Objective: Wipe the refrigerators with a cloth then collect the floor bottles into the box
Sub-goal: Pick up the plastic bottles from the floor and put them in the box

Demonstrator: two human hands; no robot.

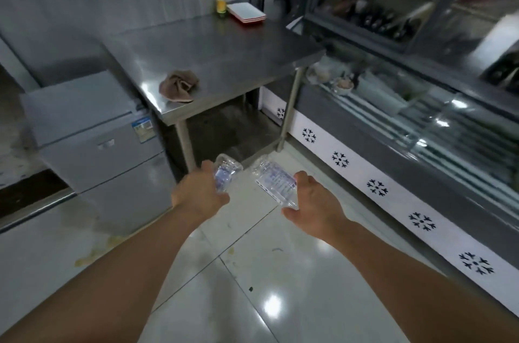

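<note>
My left hand (200, 192) grips a clear plastic bottle (226, 171) with a blue label, held above the tiled floor. My right hand (314, 199) grips a second clear plastic bottle (273, 180), tilted, its base pointing up and to the left. The two bottles sit close together at mid-frame, just in front of the steel table's legs. A crumpled brown cloth (179, 86) lies on the near left corner of the steel table (224, 53). A small grey refrigerator (95, 137) stands left of the table. No box is in view.
A glass-fronted display refrigerator (407, 107) with a white snowflake-patterned base runs along the right. On the table's far edge stand a yellow-labelled bottle (221, 3) and stacked red and white trays (246, 12). The glossy tiled floor (252, 286) has yellowish stains at the left.
</note>
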